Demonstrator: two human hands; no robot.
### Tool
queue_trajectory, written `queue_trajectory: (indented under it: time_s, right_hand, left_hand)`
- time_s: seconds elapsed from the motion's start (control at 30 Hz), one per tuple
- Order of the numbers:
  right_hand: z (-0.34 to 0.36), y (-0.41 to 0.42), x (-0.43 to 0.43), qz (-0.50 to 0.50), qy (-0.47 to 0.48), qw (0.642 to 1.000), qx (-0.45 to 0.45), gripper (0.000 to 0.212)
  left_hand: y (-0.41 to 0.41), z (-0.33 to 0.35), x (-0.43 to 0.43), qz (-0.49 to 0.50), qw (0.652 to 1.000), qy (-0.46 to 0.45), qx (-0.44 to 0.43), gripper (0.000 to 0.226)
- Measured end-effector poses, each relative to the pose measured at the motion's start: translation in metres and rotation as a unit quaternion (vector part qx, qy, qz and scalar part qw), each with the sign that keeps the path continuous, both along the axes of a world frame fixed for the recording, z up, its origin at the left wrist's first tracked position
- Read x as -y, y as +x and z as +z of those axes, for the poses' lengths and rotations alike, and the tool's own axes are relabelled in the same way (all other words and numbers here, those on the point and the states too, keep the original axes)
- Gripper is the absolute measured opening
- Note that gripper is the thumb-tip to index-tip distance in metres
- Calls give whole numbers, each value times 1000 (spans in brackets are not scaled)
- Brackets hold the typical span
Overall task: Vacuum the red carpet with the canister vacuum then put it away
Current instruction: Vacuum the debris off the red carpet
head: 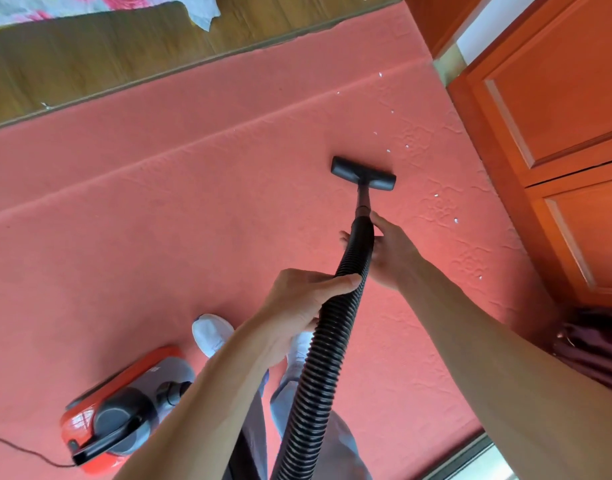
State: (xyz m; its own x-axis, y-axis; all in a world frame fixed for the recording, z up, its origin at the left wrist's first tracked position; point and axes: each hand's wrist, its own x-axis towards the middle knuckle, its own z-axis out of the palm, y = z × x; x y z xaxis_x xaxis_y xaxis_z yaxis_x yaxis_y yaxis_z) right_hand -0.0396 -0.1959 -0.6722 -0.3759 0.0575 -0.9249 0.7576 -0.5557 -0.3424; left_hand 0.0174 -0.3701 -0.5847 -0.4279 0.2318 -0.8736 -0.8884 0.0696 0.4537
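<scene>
The red carpet (193, 216) fills most of the view. A black ribbed vacuum hose (327, 348) runs up from the bottom to a short tube and a black floor nozzle (363, 173) flat on the carpet. My left hand (297, 310) grips the hose midway. My right hand (389, 252) holds the hose's upper end just behind the tube. The red and grey canister vacuum (124, 410) sits on the carpet at the lower left. Several small white scraps (388, 151) lie on the carpet beyond and to the right of the nozzle.
An orange wooden cabinet (561, 133) stands along the right. A wooden floor strip (90, 60) borders the carpet at the top, with floral cloth (55, 8) beyond it. The power cord (24, 452) trails left from the canister. My white shoes (211, 332) stand beside it. Dark fabric (588, 348) lies by the cabinet's base.
</scene>
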Motion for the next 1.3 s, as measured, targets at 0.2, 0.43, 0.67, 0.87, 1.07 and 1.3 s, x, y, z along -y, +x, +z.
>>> queue_trajectory:
  time_s: [0.2, 0.43, 0.67, 0.87, 1.07, 1.3]
  right_hand:
    - [1, 28, -9, -4, -35, 999, 25, 54]
    - [6, 43, -24, -52, -65, 997, 1, 50]
    - [-7, 39, -40, -148, 4, 989, -21, 29]
    - [-21, 53, -51, -180, 36, 983, -13, 26]
    - [-15, 107, -29, -188, 23, 982, 0, 31]
    - [15, 172, 24, -206, 14, 978, -6, 25]
  left_hand:
    - [-1, 10, 21, -117, 992, 54, 13, 37]
    - [-6, 15, 19, -143, 983, 112, 8, 39]
    - [4, -5, -11, -117, 989, 91, 7, 40]
    - [15, -11, -27, -153, 986, 70, 2, 31]
    - [21, -3, 3, -270, 955, 117, 41, 38]
    - [9, 16, 51, -390, 903, 165, 67, 23]
